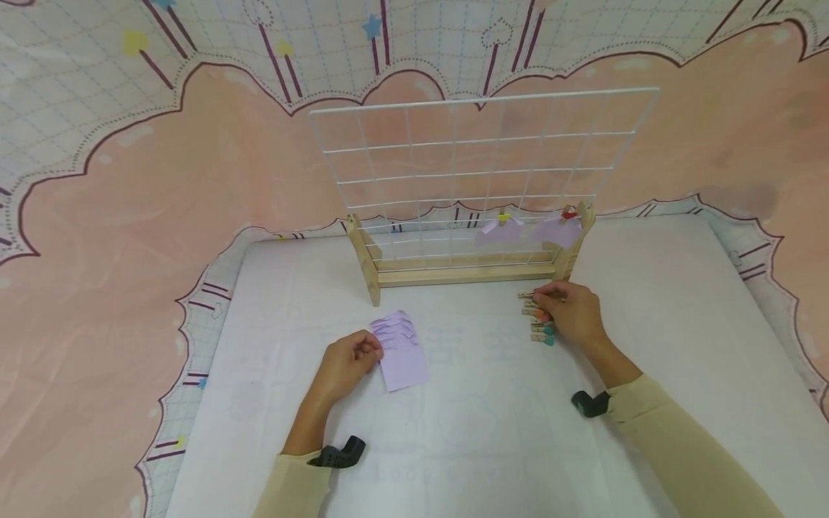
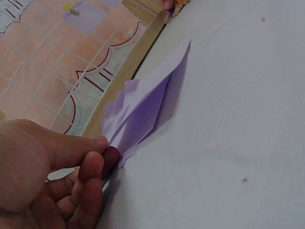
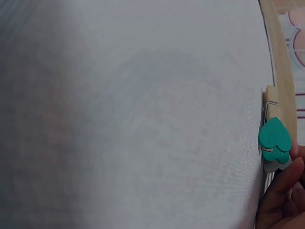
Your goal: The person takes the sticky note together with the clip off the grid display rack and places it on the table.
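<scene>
My left hand (image 1: 346, 365) pinches the edge of the top sheet of a fanned stack of purple paper slips (image 1: 404, 367). In the left wrist view the pinched purple slip (image 2: 147, 90) lifts away from the slips beneath it, between thumb and index finger. My right hand (image 1: 573, 311) is at the far end of a row of small wooden clothespins (image 1: 537, 327), its thumb and index finger pinching the farthest clothespin (image 1: 525, 295). Nearer clothespins carry heart shapes, including a green heart (image 3: 275, 134); the right fingers are partly out of the right wrist view.
Behind the hands stands a white wire grid (image 1: 479, 155) in a wooden base (image 1: 466, 275). Two purple slips hang at its lower right, one by a yellow-topped clothespin (image 1: 503, 216), one by a red-topped clothespin (image 1: 569, 212). A white tabletop (image 1: 479, 439) lies below.
</scene>
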Tool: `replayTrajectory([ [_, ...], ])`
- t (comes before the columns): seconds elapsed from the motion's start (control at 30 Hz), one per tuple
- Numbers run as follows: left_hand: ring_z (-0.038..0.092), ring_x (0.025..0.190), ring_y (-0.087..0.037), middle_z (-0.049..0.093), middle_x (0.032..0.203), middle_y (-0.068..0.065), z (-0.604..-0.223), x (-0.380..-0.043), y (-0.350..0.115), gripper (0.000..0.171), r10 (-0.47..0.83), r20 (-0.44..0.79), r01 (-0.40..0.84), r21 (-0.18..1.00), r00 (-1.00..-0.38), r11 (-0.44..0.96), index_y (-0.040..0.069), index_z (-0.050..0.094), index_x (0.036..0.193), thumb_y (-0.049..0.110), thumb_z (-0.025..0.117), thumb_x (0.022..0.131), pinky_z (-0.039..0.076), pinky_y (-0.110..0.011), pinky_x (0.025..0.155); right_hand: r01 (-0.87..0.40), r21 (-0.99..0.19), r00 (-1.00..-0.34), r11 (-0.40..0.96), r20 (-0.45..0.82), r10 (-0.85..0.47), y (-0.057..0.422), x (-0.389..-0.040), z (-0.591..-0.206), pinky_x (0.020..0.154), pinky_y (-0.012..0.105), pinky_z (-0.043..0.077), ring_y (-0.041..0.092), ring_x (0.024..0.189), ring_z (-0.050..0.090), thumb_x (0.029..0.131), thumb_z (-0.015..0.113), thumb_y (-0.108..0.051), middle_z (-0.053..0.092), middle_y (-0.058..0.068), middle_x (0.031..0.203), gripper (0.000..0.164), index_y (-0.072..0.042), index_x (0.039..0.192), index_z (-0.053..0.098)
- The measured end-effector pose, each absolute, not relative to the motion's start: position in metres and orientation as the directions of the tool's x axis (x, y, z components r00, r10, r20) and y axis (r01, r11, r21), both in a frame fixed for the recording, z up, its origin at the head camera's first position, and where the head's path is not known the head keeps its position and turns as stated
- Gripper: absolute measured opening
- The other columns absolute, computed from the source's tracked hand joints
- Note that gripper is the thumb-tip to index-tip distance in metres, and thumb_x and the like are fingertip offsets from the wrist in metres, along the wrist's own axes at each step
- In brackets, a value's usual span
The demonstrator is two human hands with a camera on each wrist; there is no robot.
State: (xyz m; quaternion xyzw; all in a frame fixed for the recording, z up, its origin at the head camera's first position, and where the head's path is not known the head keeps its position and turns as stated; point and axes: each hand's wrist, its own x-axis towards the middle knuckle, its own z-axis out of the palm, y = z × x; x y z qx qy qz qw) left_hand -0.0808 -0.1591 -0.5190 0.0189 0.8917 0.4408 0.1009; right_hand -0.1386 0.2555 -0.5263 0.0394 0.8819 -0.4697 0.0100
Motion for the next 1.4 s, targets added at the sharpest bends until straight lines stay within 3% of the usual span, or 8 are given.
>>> replayTrajectory([
  [0.3, 0.06, 0.066, -0.014, 0.066, 0.078, -0.001, -0.5238, -0.0842, -0.1623, 0.004, 0.108, -0.189, -0.091, 0.803, -0.976, 0.589, 0.01, 0.069, 0.097, 0.01, 0.07, 0.094, 0.046, -0.022, 0.06, 0.045, -0.807, -0.999, 0.589, -0.019, 0.049, 0.2562, -0.1389, -0.526, 0.056, 0.019, 0.054, 0.007, 0.06, 0.068, 0.097, 0.072, -0.018, 0.077, 0.016, 0.094, 0.017, -0.005, 0.106, 0.075],
  [0.57, 0.06, 0.068, -0.015, 0.067, 0.081, -0.003, -0.5259, -0.0851, -0.1631, 0.004, 0.076, -0.173, -0.099, 0.813, -0.982, 0.574, 0.011, 0.071, 0.098, 0.011, 0.071, 0.094, 0.048, -0.023, 0.061, 0.052, -0.772, -0.996, 0.634, 0.005, 0.088, 0.2553, -0.1383, -0.5217, 0.059, 0.019, 0.049, 0.008, 0.061, 0.066, 0.095, 0.073, -0.019, 0.077, 0.01, 0.082, 0.015, -0.006, 0.101, 0.077],
  [1.17, 0.064, 0.066, -0.011, 0.068, 0.08, -0.006, -0.5268, -0.0834, -0.1605, 0.005, 0.026, -0.159, -0.124, 0.852, -0.987, 0.508, 0.005, 0.072, 0.096, 0.006, 0.073, 0.091, 0.053, -0.02, 0.061, 0.107, -0.759, -0.99, 0.642, -0.023, 0.138, 0.2563, -0.1339, -0.5206, 0.061, 0.021, 0.05, 0.018, 0.069, 0.062, 0.097, 0.072, -0.02, 0.075, 0.012, 0.084, 0.017, -0.005, 0.102, 0.078],
  [1.4, 0.064, 0.066, -0.013, 0.068, 0.081, -0.006, -0.5267, -0.0833, -0.1596, 0.006, 0.017, -0.178, -0.144, 0.846, -0.984, 0.514, 0.006, 0.072, 0.097, 0.008, 0.072, 0.092, 0.053, -0.02, 0.062, 0.093, -0.755, -0.992, 0.649, -0.011, 0.129, 0.2583, -0.1326, -0.5209, 0.058, 0.024, 0.047, 0.017, 0.063, 0.06, 0.096, 0.071, -0.018, 0.072, 0.009, 0.074, 0.015, -0.005, 0.1, 0.077],
])
